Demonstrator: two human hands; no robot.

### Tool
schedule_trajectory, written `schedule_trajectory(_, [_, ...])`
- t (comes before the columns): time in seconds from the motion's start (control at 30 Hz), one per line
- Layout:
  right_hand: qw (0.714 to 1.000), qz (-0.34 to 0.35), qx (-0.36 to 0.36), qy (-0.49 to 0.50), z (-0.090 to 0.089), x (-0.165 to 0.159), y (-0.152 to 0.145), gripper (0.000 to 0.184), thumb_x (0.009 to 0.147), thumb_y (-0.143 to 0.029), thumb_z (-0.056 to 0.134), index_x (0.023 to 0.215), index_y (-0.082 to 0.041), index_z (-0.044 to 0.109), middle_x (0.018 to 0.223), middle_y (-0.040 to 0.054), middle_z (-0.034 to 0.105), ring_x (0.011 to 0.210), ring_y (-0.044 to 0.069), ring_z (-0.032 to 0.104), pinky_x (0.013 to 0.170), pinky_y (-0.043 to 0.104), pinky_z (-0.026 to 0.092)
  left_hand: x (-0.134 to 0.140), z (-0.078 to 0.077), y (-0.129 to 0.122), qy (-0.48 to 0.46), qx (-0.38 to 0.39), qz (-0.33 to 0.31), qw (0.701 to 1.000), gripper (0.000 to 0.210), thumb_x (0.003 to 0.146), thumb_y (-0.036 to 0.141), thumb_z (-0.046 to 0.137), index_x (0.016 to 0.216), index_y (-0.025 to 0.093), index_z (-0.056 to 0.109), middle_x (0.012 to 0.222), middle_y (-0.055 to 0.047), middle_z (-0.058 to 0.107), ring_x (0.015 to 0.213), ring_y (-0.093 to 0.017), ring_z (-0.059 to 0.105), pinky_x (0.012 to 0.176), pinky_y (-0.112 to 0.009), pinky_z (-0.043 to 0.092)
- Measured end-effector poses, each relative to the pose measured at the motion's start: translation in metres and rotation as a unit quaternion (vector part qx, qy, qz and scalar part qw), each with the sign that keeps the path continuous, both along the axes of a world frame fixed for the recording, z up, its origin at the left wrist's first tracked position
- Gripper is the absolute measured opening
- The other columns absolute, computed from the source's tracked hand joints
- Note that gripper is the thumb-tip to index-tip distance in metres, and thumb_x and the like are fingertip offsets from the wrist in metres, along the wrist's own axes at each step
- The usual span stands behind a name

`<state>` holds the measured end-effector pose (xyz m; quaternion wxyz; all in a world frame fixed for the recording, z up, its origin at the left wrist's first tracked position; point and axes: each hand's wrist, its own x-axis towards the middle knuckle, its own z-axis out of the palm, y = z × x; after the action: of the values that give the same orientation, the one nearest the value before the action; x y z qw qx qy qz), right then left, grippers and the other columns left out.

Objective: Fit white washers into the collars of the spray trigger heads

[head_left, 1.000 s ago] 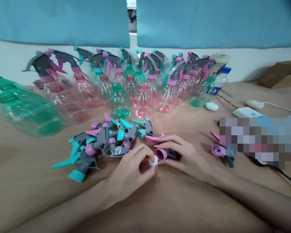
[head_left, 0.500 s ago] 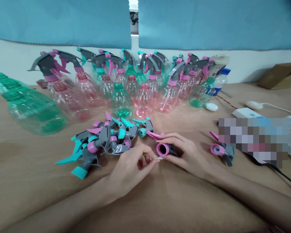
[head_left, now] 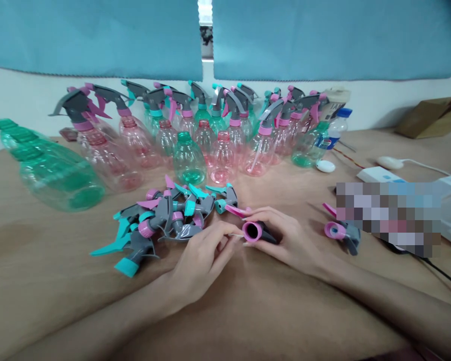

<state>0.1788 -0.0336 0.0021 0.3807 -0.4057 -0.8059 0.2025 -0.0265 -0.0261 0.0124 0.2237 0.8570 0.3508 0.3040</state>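
Note:
My right hand grips a grey trigger spray head whose pink collar faces me, its hollow inside dark. Pinched between the thumb and fingertips of my left hand is a small thin whitish piece, seen edge-on beside the collar; its exact kind is too small to tell. Left of the hands lies a pile of loose trigger spray heads, grey with pink or teal parts. Another pink-collared spray head lies on the table to the right.
Pink and green clear bottles stand behind the pile, including a green bottle and a pink bottle; several others carry spray heads. Green bottles stand at left. On the right are a blue-capped bottle, a white power strip and a cardboard box.
My left fingertips have drawn slightly left and up with the whitish piece, its angle altered beside the collar. The spray head stays in my right hand. The view has shifted slightly.

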Motion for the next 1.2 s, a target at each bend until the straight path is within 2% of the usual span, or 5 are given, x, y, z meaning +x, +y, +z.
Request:
schedule_trajectory(0.23, [1.000, 0.006, -0.003, 0.006, -0.001, -0.001, 0.000, 0.025, 0.080, -0.016, 0.065, 0.103, -0.021, 0.056, 0.114, 0.0079, 0.063, 0.111, 0.021, 0.058, 0.091, 0.037, 0.050, 0.000, -0.002, 0.001, -0.046, 0.043, -0.034, 0.997, 0.011, 0.092, 0.015, 0.051, 0.091, 0.018, 0.062, 0.083, 0.000, 0.066, 0.074, -0.012, 0.060, 0.068, -0.023, 0.048])
schedule_trajectory(0.47, [1.000, 0.025, 0.008, 0.015, -0.007, -0.003, 0.000, 0.024, 0.082, -0.022, 0.066, 0.105, -0.022, 0.057, 0.113, 0.0074, 0.063, 0.111, 0.020, 0.058, 0.092, 0.036, 0.050, -0.001, -0.001, -0.001, -0.055, 0.041, -0.012, 0.998, 0.005, 0.088, 0.020, 0.059, 0.089, 0.018, 0.064, 0.076, 0.001, 0.065, 0.062, -0.010, 0.056, 0.063, -0.022, 0.049])
schedule_trajectory(0.8, [0.997, 0.066, 0.010, 0.042, -0.014, -0.009, -0.002, 0.032, 0.080, -0.028, 0.069, 0.108, -0.021, 0.057, 0.115, 0.0090, 0.063, 0.109, 0.020, 0.060, 0.091, 0.035, 0.051, -0.002, -0.005, 0.000, -0.078, 0.074, -0.012, 0.994, 0.008, 0.089, 0.017, 0.057, 0.090, 0.019, 0.065, 0.092, -0.004, 0.061, 0.072, -0.011, 0.058, 0.058, -0.021, 0.051])
schedule_trajectory(1.03, [0.997, 0.066, 0.001, 0.039, -0.013, -0.007, -0.003, 0.032, 0.079, -0.026, 0.069, 0.109, -0.021, 0.057, 0.114, 0.0084, 0.063, 0.107, 0.019, 0.061, 0.090, 0.034, 0.051, -0.001, -0.005, 0.000, -0.075, 0.075, -0.015, 0.994, 0.004, 0.087, 0.014, 0.060, 0.088, 0.017, 0.061, 0.089, -0.002, 0.057, 0.075, -0.011, 0.057, 0.064, -0.021, 0.052])
schedule_trajectory(1.2, [0.998, 0.052, -0.003, 0.030, -0.009, -0.005, -0.003, 0.034, 0.078, -0.023, 0.070, 0.109, -0.021, 0.057, 0.112, 0.0072, 0.065, 0.108, 0.019, 0.060, 0.091, 0.034, 0.050, -0.002, -0.004, -0.001, -0.070, 0.136, -0.045, 0.987, 0.010, 0.087, 0.010, 0.057, 0.092, 0.017, 0.060, 0.088, -0.003, 0.059, 0.084, -0.015, 0.057, 0.077, -0.029, 0.052])
